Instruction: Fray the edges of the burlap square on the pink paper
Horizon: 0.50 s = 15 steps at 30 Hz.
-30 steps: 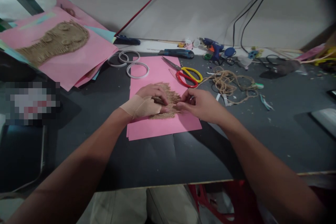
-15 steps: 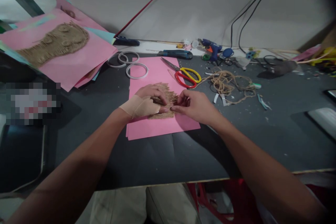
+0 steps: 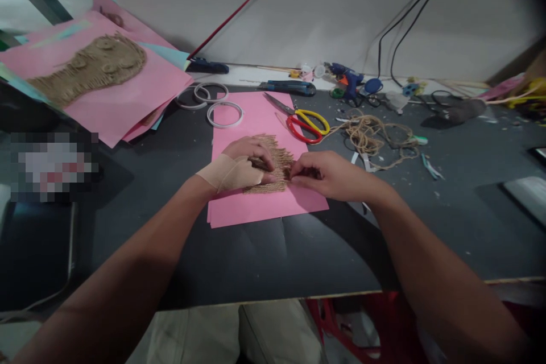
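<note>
Rows of brown jute twine (image 3: 267,187) lie side by side on a pink sheet of paper (image 3: 251,211). My left hand (image 3: 243,164), wrapped at the wrist and thumb in a tan bandage, rests flat on the left part of these rows with fingers spread. At their right edge, my right hand (image 3: 335,175) pinches the end of a twine strand between thumb and forefinger; the fingertips partly hide it. Scissors (image 3: 307,123) with one red and one yellow handle lie just above, partly on the paper. A loose tangle of twine (image 3: 369,133) spreads to the right.
Three rolls of tape (image 3: 225,115) sit at the paper's upper left. Behind are a blue cutter knife (image 3: 292,88) and a blue glue gun (image 3: 348,78). At far left, stacked pink sheets (image 3: 115,116) carry a finished-looking twine shape (image 3: 89,68). Paper scraps dot the dark tabletop (image 3: 264,267).
My right hand has shifted slightly right, away from my left hand, along the twine rows. My left hand stays on the twine. The whole view has moved a little.
</note>
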Tool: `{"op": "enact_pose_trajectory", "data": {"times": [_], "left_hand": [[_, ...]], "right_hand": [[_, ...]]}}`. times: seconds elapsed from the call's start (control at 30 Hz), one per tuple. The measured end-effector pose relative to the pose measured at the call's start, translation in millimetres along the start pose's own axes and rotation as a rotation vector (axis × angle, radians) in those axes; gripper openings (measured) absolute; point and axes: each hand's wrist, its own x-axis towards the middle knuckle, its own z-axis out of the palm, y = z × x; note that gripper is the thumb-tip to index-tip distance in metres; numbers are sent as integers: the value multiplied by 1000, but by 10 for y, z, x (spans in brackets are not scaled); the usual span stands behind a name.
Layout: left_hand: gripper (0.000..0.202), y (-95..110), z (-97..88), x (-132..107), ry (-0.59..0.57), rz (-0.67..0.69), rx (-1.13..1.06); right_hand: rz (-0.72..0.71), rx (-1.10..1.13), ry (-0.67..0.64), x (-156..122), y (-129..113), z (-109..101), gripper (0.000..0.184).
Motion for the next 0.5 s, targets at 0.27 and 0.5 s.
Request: {"op": "enact_pose_trajectory", "data": {"times": [0.27,0.5], "left_hand": [[14,-71,21,-1,3,4,16],[10,-33,11,-3,-9,6,-22]], "right_hand": [[50,75,-67,-28,29,-46,13],[69,2,-18,-9,3,-6,11]]}}
